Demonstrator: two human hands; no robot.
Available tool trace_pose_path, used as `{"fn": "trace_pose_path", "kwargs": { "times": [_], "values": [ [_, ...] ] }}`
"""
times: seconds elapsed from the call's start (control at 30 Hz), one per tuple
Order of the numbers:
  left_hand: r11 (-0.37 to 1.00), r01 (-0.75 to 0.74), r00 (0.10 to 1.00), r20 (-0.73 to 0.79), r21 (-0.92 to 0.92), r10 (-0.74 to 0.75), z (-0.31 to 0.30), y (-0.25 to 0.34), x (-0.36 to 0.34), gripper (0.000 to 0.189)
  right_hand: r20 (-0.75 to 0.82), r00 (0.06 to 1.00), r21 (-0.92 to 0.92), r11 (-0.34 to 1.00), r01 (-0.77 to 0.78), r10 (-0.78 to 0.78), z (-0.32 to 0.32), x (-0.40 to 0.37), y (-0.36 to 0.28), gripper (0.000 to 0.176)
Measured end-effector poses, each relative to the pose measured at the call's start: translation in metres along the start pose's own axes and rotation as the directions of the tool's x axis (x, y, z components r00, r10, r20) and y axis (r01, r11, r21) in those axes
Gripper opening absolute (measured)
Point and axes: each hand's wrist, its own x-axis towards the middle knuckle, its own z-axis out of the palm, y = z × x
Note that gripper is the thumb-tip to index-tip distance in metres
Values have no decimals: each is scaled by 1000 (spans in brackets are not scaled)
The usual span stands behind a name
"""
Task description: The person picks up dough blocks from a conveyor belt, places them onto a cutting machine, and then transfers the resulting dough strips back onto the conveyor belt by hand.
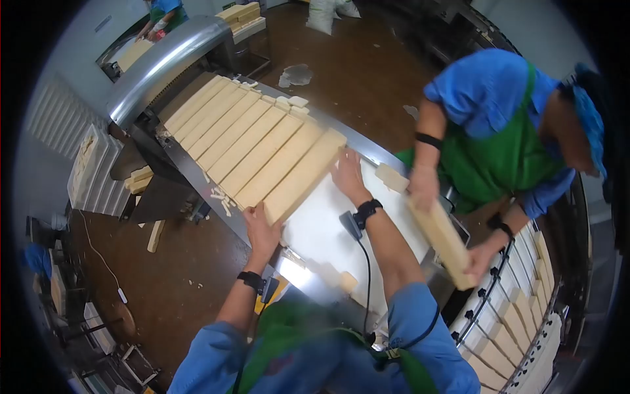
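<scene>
Nothing written can be read anywhere in the frame: no label, brand, number or sign. The nearest pale slab (298,177), at the centre, shows a plain face. The black wristbands (366,211) near the middle are too small to show any mark. The white sacks (331,12) at the upper edge are too blurred to tell.

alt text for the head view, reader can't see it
A person's left hand and right hand rest on the two ends of the nearest pale slab in a row on a white conveyor belt. Across it, a co-worker in a green apron holds another slab.
</scene>
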Motion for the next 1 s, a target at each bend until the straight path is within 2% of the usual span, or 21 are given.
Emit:
{"fn": "trace_pose_path", "kwargs": {
  "times": [0.03,0.1,0.17,0.2,0.27,0.4,0.47,0.53,0.6,0.63,0.7,0.73,0.77,0.8,0.83,0.87,0.9,0.93,0.97,1.0],
  "values": [
    [1000,30,998,49,-3,-30,2,2,3,81,16,1000,-67,998,-16,18,8,19,6,56],
    [1000,2,1000,8,32,-2,6,1,4,82,32,999,-127,991,-31,35,20,42,8,55],
    [999,12,999,32,52,-14,9,2,5,84,77,991,-279,957,-79,105,24,57,5,50],
    [997,26,999,42,72,-29,8,4,5,86,78,992,-277,958,-78,104,25,63,3,50],
    [997,34,998,47,69,-37,3,10,7,85,15,986,-400,905,-149,169,26,73,-1,49],
    [996,35,999,28,81,-37,6,19,7,84,-5,967,-375,896,-238,255,36,80,-5,43],
    [996,46,998,34,81,-49,9,19,5,84,32,978,-472,866,-165,204,46,69,-9,47],
    [996,48,998,44,80,-52,10,24,4,84,69,972,-504,849,-160,224,35,59,-13,49],
    [987,125,988,74,104,-133,8,33,9,83,91,966,-533,831,-158,242,16,46,-10,52],
    [989,110,990,81,103,-118,9,33,9,83,22,972,-475,858,-194,232,8,29,1,50],
    [993,-73,984,169,96,57,11,31,5,82,-170,965,-362,899,-249,199,5,-20,45,55],
    [991,-93,981,178,92,75,12,36,3,82,-175,950,-309,902,-301,257,-23,-48,44,55],
    [983,-171,951,271,72,146,12,44,-2,85,-241,919,-167,919,-357,313,-43,-78,53,52],
    [967,-250,906,364,46,217,11,53,-4,88,-263,878,-138,885,-445,400,-60,-109,60,51],
    [961,-276,893,380,36,242,10,60,-4,88,-265,805,-213,782,-586,531,-73,-140,68,58],
    [944,-330,843,447,-11,300,10,68,-5,89,-203,715,-200,687,-699,669,-102,-164,54,60],
    [921,-384,778,515,-65,361,11,78,-8,90,-231,681,-195,652,-732,695,-95,-185,64,60],
    [913,-407,749,569,-12,341,12,88,-6,91,-412,746,-298,696,-653,524,-72,-210,85,58],
    [888,-458,693,606,-50,392,20,90,-8,91,-552,770,-425,686,-591,321,-63,-238,96,56],
    [893,-451,735,563,-13,379,33,86,-13,87,-553,722,-269,731,-628,417,-63,-246,87,55]
  ]
}}
